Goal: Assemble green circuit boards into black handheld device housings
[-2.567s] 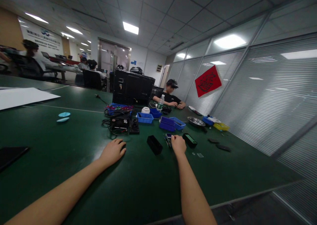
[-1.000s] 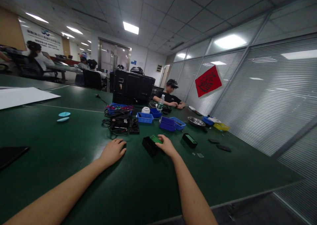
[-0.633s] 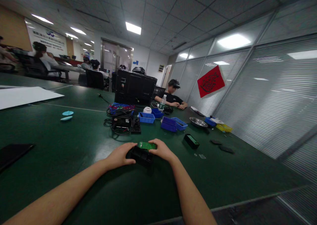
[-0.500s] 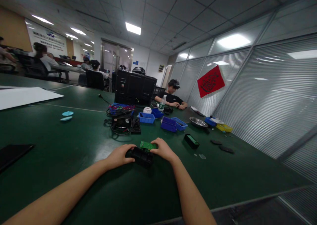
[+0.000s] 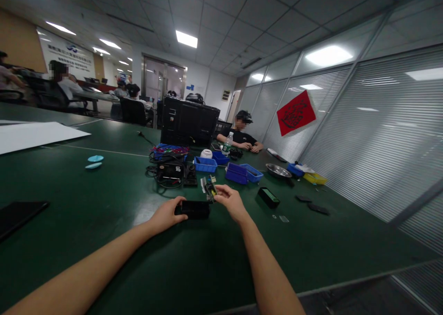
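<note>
My left hand (image 5: 166,215) grips the left end of a small black plastic case (image 5: 194,209) lying on the green table (image 5: 104,199). My right hand (image 5: 231,202) pinches a green circuit board (image 5: 209,188) and holds it tilted on edge just above the case's right end. A second black case with a green board inside (image 5: 267,196) lies to the right, apart from both hands.
Beyond my hands are a black device with tangled cables (image 5: 168,172), several blue bins (image 5: 238,172), a metal bowl (image 5: 276,170), a yellow bin (image 5: 314,178) and a big black box (image 5: 188,121). A person (image 5: 238,135) sits at the far end. A dark tablet (image 5: 19,212) lies left.
My right hand carried the green board to the black case; my left hand came over and took hold of the case. The board now stands tilted above it instead of lying flat.
</note>
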Tool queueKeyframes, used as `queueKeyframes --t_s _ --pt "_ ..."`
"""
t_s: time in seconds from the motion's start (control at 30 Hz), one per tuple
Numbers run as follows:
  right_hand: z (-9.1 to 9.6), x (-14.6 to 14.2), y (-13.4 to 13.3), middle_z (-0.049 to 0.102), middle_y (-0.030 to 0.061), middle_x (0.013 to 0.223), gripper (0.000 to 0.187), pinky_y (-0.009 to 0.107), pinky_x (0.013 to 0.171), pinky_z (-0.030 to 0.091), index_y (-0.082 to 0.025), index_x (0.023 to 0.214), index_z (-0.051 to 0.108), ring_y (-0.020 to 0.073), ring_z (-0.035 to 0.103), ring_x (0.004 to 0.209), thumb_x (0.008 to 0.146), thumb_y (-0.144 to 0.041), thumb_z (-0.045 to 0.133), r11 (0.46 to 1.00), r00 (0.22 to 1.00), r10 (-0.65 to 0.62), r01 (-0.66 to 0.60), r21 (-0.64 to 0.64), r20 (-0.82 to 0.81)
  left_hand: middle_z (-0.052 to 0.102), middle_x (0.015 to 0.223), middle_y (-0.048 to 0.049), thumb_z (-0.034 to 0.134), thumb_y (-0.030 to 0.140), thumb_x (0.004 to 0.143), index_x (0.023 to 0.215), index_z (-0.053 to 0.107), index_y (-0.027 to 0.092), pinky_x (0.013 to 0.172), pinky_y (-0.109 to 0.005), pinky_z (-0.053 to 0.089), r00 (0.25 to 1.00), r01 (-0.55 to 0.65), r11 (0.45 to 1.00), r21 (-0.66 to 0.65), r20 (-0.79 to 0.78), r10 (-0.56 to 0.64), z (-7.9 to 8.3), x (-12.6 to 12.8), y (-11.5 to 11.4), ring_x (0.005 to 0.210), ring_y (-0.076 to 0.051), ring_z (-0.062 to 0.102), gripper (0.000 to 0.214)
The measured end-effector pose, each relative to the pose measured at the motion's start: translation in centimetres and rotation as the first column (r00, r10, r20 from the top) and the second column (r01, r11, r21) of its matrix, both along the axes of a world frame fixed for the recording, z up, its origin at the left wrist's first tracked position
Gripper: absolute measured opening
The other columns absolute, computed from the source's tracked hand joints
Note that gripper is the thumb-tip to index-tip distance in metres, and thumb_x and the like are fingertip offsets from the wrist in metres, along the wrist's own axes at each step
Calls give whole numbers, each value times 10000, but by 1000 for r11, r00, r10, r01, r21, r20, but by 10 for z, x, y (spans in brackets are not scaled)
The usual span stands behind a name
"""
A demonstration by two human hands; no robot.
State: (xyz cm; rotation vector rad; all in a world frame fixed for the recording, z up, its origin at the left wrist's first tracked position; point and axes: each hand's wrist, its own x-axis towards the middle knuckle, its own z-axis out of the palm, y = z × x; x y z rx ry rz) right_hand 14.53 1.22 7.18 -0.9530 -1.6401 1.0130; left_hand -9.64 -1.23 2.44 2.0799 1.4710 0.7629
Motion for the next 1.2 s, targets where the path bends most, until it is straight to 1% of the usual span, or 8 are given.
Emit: queueKeyframes --t_s 0.1,0.2,0.37,0.47,0.57,0.77,1.0,1.2 --pt "-2 -9 -4 522 -2 837 354 238 641 414 -158 923 626 94 492 671 583 -234 693 999 993 23 -25 21 115 603 1000 -34 615 318 632 1083 467 228 793 -282 401 1000 0 1000 19 -1 1 -1 0 0 918 -205 564 484" --pt "-4 -14 -6 487 -17 808 348 215 560 379 -167 925 631 65 434 586 590 -243 694 998 966 38 -47 29 257 608 999 -32 616 335 631 1077 478 230 779 -282 404 1000 15 999 33 -10 -14 0 -1 0 908 -207 567 479" --pt "-6 -17 -6 483 -18 783 341 222 583 376 -176 945 635 81 441 616 613 -230 697 989 907 -14 -49 139 421 608 1016 -30 620 348 627 1089 478 231 788 -274 399 1000 21 999 38 -24 -20 -3 -1 2 929 -207 560 497" --pt "-9 -18 -6 514 2 837 342 235 622 388 -173 963 628 99 472 674 630 -222 690 977 886 -38 -63 202 462 610 1011 -28 621 365 626 1093 480 234 781 -270 396 998 32 998 61 -47 -29 -7 -2 4 926 -205 558 505" --pt "-12 -20 -5 531 16 882 328 242 648 397 -177 968 621 112 486 714 649 -228 680 971 872 -55 -66 229 486 607 1015 -30 619 375 631 1094 477 235 773 -264 395 998 42 997 71 -55 -38 -8 -3 4 921 -201 556 504" --pt "-10 -21 -7 531 29 926 361 267 720 397 -185 994 605 150 488 853 645 -218 689 955 857 -89 -71 288 507 606 995 -31 611 370 642 1087 477 230 762 -264 391 996 52 995 81 -74 -46 -4 -2 3 907 -200 555 485" --pt "-11 -22 -8 555 32 902 334 307 783 376 -194 960 621 171 477 869 644 -268 701 951 805 -87 -108 289 586 592 1023 -46 609 357 646 1096 477 230 802 -290 385 997 44 996 72 -61 -39 -2 0 -1 944 -218 539 485" --pt "-13 -25 -9 562 46 962 339 330 827 369 -207 965 617 190 485 929 647 -289 699 956 815 -35 -142 258 579 593 1035 -42 621 346 637 1104 487 253 814 -303 392 998 26 998 53 -62 -22 0 0 -2 957 -226 536 494"
